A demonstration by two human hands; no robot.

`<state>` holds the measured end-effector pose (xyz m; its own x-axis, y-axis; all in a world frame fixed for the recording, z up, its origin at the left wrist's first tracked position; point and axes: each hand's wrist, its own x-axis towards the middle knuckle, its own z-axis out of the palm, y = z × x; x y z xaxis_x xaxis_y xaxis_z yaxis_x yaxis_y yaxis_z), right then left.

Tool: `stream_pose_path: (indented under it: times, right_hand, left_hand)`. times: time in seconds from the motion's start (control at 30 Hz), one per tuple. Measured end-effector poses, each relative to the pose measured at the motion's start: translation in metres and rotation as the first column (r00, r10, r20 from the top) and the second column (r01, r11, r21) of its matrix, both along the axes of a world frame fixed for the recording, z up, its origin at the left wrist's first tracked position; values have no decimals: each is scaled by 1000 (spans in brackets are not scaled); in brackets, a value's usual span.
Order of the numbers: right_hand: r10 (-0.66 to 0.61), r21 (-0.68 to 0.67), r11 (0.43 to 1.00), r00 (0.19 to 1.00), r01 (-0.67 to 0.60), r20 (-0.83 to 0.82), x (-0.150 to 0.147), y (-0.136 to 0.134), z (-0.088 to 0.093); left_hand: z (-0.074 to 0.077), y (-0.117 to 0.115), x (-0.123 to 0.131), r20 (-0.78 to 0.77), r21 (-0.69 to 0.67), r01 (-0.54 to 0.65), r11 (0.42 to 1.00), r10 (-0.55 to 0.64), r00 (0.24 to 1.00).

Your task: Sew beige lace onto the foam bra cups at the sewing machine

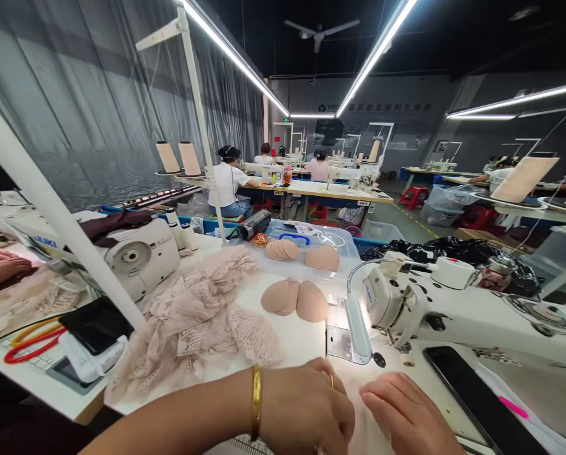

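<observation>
My left hand, with a gold bangle at the wrist and a ring, is closed at the bottom middle. Its curled fingers are on thin, sheer beige fabric; the fingertips are hidden. Just to the right, my right hand lies over the same fabric with its fingers stretched out, its thumb out of sight. Beyond the hands are the metal plate and lit lamp of a white sewing machine. Beige oval pads rest on the table, left of a heap of beige lace.
On a clear plastic lid lie more beige pads. A black phone rests at the right by the machine. A white pole crosses the left side, near another sewing machine. Coworkers sit farther back.
</observation>
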<state>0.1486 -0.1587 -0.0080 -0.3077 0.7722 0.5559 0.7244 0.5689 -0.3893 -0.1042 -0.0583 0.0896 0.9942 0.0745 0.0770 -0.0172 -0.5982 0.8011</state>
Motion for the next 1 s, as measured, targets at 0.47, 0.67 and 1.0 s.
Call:
stream_pose_path:
  times: [0.47,0.67,1.0]
  right_hand:
    - [-42,-75,995,957,66,286,32,38,0]
    - [-67,-56,994,939,91,336,40,44,-1]
    - [-116,1,992,903,127,413,47,44,-10]
  left_hand:
    - [-38,58,50,-32,451,133,882,-133,991]
    - [-43,64,55,8,412,107,905,-121,993]
    - [-49,68,56,-33,416,126,901,-123,992]
